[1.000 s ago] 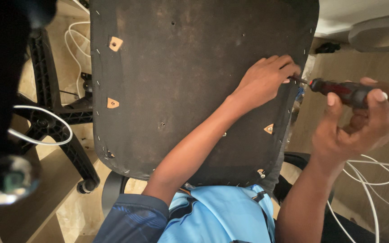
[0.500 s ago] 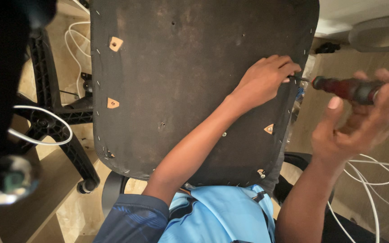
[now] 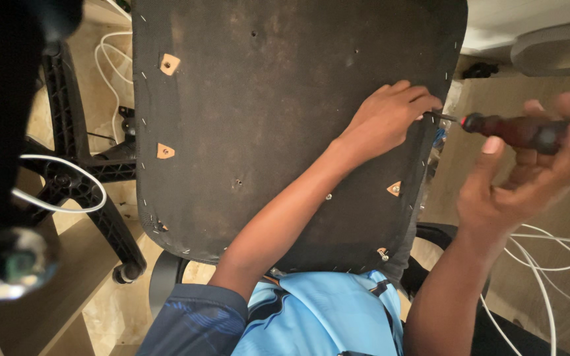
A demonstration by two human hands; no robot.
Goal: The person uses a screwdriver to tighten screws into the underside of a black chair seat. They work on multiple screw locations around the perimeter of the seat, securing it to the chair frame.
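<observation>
My left hand (image 3: 390,118) pinches one chair seat base's (image 3: 265,118) three-o'clock edge; my right hand (image 3: 529,171), fingers loosely curled, holds one screwdriver (image 3: 516,128).

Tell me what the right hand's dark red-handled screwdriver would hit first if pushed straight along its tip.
Probably the fingertips of the left hand pinching at the black fabric-covered seat panel's right edge; the screwdriver points there, though depth is unclear.

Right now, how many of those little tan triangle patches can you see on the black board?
3: one top left, one at the left edge lower down, one lower right below the left hand. Arms may hide more.
</observation>
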